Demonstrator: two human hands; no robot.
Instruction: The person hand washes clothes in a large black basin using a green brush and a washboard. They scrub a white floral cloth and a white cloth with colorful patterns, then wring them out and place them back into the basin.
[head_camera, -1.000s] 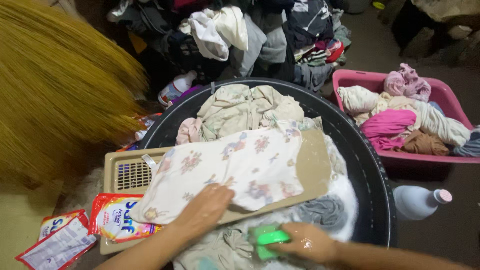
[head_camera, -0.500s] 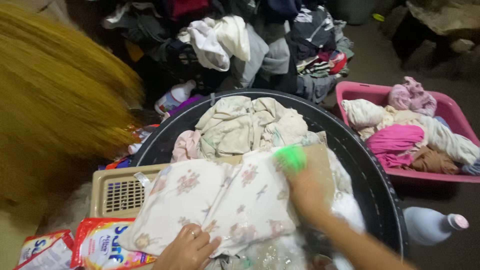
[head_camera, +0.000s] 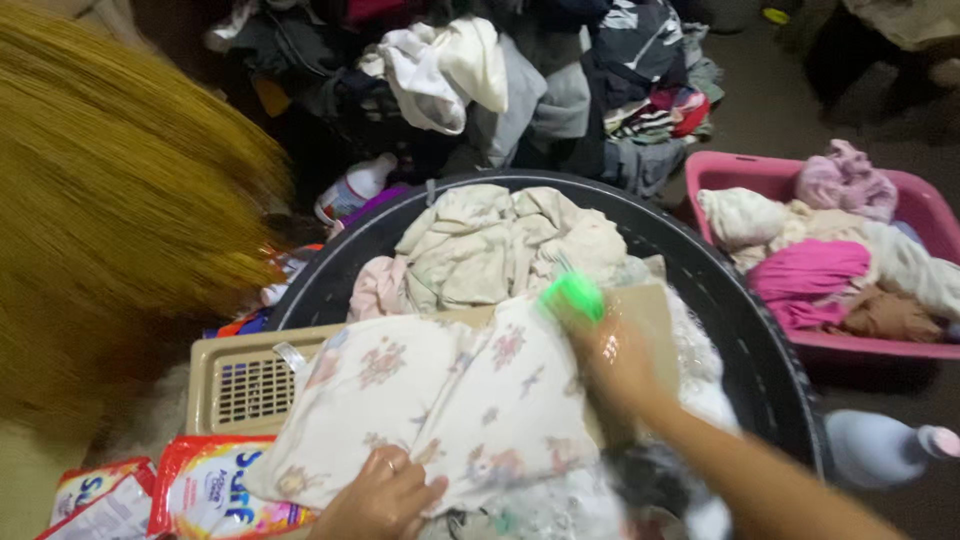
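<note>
Scrubbing goes best with the left hand (head_camera: 385, 495) spread flat, pinning the floral cloth (head_camera: 450, 400), while the right hand (head_camera: 610, 365), wrapped around the green brush (head_camera: 572, 297), strokes firmly.

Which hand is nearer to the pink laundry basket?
Right. The right hand, gripping a green brush, is up the floral cloth toward the pink laundry basket; the left hand presses the cloth's near edge, farther off.

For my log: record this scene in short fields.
left hand: pressed on floral cloth
right hand: grip on green brush, at the cloth's far edge
cloth: spread on tan board across black tub
tub: holds pale clothes
right side: pink basket of laundry
near left: soap packets
</note>
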